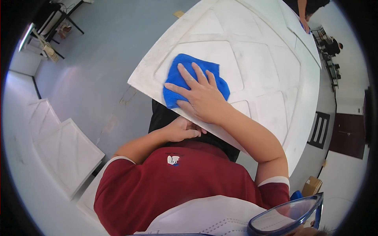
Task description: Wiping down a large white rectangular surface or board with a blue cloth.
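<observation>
A large white panel (260, 63) with raised diamond-shaped relief lies tilted in front of me. A blue cloth (185, 69) rests on its near left part. My right hand (201, 96) lies flat on the cloth with the fingers spread, pressing it against the panel. My left hand (181, 129) is curled at the panel's near edge, just under it, against my dark trousers. My red shirt fills the lower middle of the view.
Two similar white panels (67, 153) lean at the left by the wall. Another person's hand (304, 23) touches the panel's far end. A person sits at far right (334, 46). A cardboard box (311, 185) and a dark door (348, 133) are at the right, and the grey floor (98, 59) lies beyond.
</observation>
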Demonstrator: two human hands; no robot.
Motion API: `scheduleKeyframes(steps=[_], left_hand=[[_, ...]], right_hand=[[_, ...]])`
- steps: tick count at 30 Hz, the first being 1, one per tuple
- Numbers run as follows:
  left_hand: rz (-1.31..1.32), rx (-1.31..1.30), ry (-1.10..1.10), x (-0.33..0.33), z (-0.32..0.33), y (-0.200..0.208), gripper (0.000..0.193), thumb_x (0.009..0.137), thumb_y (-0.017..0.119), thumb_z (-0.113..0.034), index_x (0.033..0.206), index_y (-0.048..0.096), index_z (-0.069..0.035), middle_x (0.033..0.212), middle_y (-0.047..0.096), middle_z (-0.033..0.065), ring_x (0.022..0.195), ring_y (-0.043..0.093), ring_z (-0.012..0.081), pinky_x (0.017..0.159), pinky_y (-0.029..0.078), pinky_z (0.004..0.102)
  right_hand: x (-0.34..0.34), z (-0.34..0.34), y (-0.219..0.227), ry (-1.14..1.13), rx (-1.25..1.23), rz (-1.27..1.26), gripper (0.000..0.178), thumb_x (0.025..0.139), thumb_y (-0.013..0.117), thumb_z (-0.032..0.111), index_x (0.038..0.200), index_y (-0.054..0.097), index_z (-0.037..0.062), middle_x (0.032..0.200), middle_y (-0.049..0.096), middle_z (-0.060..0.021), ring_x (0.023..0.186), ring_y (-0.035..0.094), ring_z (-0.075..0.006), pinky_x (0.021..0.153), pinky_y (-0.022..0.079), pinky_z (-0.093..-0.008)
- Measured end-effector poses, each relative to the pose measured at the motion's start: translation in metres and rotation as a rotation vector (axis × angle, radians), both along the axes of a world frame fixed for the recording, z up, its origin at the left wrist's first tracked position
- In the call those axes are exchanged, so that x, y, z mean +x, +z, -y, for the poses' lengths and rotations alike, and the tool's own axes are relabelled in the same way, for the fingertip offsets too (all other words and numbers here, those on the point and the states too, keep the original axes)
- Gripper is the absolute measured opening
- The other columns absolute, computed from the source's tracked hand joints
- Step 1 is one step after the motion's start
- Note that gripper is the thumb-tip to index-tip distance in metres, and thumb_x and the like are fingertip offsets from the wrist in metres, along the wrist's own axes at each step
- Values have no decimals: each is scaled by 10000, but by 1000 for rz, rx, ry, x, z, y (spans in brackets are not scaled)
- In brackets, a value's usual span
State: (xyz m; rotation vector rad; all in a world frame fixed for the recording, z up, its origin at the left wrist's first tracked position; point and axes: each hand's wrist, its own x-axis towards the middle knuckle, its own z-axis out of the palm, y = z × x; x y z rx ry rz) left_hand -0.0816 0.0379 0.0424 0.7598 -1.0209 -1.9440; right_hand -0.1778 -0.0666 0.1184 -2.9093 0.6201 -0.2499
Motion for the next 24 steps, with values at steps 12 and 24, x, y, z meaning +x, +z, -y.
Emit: scheduleKeyframes(steps=[12,24], left_hand=[[27,-21,-25,-2,4,-10,301,762,522,-3,1062,514,0,972,562,94,870,540,164,795,437,297],[112,-5,23,-4,0,-9,226,748,536,-22,974,542,-17,852,581,63,781,536,141,673,426,257]], right_hand=[[69,15,-12,126,22,102,456,818,516,434,1255,460,319,1432,196,-146,1289,190,-420,972,226,-600],[56,58,-15,-75,-32,137,458,826,519,358,1272,436,293,1432,190,-157,1279,239,-396,982,254,-529]])
